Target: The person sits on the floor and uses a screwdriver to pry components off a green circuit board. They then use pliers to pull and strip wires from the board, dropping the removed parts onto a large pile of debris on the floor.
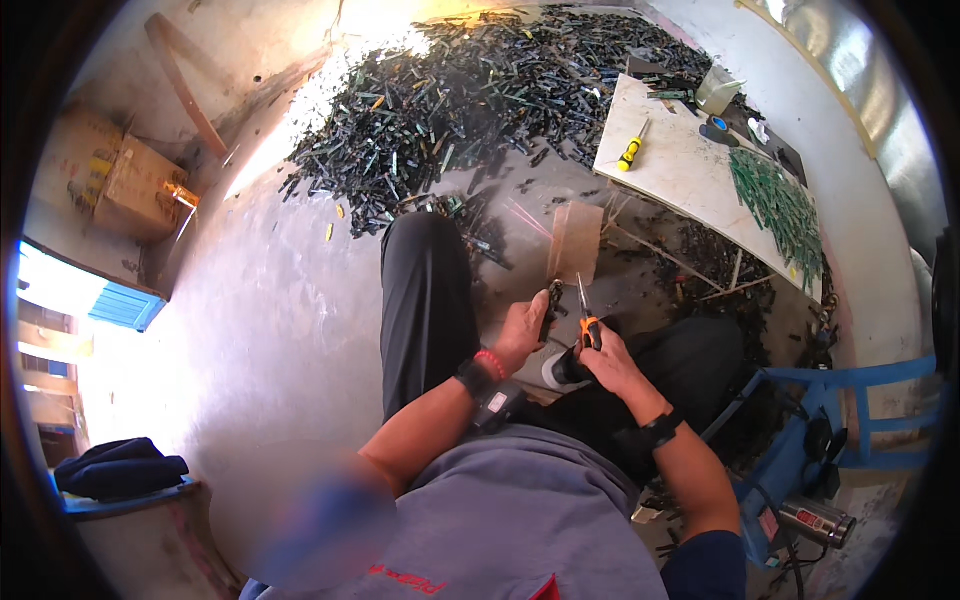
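Observation:
My left hand (521, 332) is closed around a small dark strip-like piece (550, 306), held upright above my lap; its exact kind is too small to make out. Just to the right, my right hand (612, 362) grips long-nose pliers (588, 322) with orange and black handles. The pliers' thin tips point away from me and stand apart from the dark piece. Beyond both hands, a brown cardboard piece (574, 243) is on the floor, with thin pinkish sticks beside it.
A large heap of dark strips (430, 120) covers the far floor. On the low table (665, 165) at right lie a yellow screwdriver (630, 153) and piled green strips (775, 200). A blue chair (880, 376) and metal flask (815, 521) are near right; a cardboard box (142, 190) stands left.

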Demonstrator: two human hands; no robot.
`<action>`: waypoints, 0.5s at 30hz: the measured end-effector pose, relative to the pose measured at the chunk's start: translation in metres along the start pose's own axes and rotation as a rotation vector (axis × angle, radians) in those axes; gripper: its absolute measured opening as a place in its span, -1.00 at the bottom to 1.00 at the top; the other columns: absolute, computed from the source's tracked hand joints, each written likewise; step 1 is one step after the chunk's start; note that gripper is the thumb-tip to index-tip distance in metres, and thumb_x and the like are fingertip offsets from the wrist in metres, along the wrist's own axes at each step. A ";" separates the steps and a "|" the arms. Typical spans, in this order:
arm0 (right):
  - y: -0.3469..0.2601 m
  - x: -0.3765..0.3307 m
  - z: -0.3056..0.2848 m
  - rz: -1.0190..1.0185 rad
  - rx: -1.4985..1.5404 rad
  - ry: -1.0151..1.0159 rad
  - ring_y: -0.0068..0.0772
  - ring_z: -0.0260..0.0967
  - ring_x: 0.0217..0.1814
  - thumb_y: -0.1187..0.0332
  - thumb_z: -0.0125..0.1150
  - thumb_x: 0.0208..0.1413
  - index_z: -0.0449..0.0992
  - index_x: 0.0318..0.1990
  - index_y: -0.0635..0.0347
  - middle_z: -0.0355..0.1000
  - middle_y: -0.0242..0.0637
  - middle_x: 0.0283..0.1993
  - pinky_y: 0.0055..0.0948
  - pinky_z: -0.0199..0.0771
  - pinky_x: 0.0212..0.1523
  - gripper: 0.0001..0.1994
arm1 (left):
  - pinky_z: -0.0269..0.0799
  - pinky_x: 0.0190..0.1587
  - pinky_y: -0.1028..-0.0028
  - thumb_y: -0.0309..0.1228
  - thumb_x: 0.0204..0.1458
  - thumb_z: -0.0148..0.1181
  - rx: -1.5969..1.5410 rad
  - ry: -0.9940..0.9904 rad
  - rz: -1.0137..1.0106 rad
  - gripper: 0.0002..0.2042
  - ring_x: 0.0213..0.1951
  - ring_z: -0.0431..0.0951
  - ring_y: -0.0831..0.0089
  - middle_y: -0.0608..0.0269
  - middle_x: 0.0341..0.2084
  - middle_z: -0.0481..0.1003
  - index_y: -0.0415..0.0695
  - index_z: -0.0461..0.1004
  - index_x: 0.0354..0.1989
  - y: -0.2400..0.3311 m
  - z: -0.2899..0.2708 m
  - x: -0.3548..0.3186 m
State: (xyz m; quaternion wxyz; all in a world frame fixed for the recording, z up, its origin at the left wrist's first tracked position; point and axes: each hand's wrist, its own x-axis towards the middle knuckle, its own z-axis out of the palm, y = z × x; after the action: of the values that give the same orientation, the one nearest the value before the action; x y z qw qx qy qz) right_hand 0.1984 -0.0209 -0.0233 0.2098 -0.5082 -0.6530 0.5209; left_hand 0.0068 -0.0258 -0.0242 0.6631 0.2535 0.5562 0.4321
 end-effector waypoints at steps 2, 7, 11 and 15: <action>-0.005 -0.007 0.008 0.044 0.041 -0.074 0.15 0.35 -0.19 0.36 0.08 -0.09 0.38 -0.20 0.30 0.40 0.08 -0.30 -0.17 0.33 -0.17 -0.72 | 0.06 -0.66 0.58 0.08 0.16 -0.06 -0.028 0.020 -0.015 -0.53 -0.66 0.21 0.61 0.37 -0.64 0.32 -0.11 0.33 -0.52 -0.002 0.000 0.002; -0.012 -0.013 0.020 0.017 -0.259 0.012 0.22 0.36 -0.17 0.32 0.06 -0.05 0.37 -0.13 0.30 0.43 0.15 -0.32 -0.03 0.34 -0.16 -0.67 | 0.01 -0.69 0.58 0.08 0.15 -0.04 -0.063 0.034 -0.008 -0.53 -0.69 0.17 0.63 0.36 -0.66 0.32 -0.11 0.33 -0.54 -0.010 0.000 0.011; -0.020 -0.014 0.018 0.049 -0.369 0.026 0.22 0.38 -0.18 0.31 0.07 -0.05 0.35 -0.10 0.33 0.44 0.16 -0.30 0.00 0.35 -0.16 -0.65 | 0.03 -0.70 0.57 0.07 0.16 -0.05 -0.034 0.018 0.009 -0.52 -0.72 0.17 0.63 0.36 -0.68 0.32 -0.11 0.34 -0.55 -0.011 0.002 0.012; -0.023 -0.014 0.021 0.092 -0.500 0.047 0.18 0.41 -0.19 0.32 0.08 -0.04 0.35 -0.14 0.34 0.45 0.15 -0.26 0.01 0.37 -0.16 -0.67 | 0.05 -0.69 0.57 0.06 0.18 -0.07 0.000 0.042 0.015 -0.52 -0.73 0.18 0.63 0.37 -0.70 0.32 -0.12 0.35 -0.55 -0.010 0.003 0.013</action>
State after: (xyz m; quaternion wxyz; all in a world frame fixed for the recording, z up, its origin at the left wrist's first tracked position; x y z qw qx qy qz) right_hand 0.1772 -0.0418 -0.0063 0.0686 -0.5855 -0.7326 0.3403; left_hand 0.0125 -0.0193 -0.0388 0.6480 0.2486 0.5681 0.4422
